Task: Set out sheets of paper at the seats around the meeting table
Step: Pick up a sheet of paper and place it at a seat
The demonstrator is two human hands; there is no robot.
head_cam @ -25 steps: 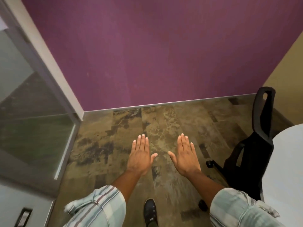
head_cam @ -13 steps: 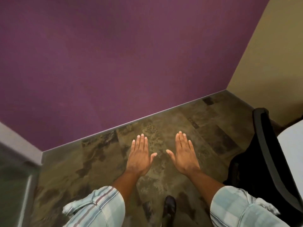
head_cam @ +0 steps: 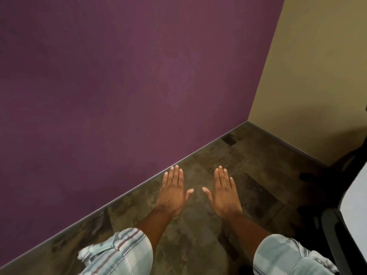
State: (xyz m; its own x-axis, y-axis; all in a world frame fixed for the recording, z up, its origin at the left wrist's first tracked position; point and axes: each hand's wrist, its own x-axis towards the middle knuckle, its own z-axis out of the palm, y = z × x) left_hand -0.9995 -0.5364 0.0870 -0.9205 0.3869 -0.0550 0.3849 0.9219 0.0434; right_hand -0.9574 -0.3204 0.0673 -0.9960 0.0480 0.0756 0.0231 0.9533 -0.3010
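Observation:
My left hand and my right hand are held out flat in front of me, palms down, fingers straight and thumbs spread toward each other. Neither holds anything. Both hover over the mottled brown carpet. A sliver of the white meeting table shows at the right edge. A black office chair stands against it, to the right of my right hand. No sheets of paper are in view.
A purple wall fills the left and top, meeting a beige wall in a corner ahead. Their baseboards run close to my fingertips. My plaid sleeves sit at the bottom of the frame.
The view has swung to the right: the glass door at left has gone out of frame and the corner with the beige wall has come in. My hands keep the same flat pose.

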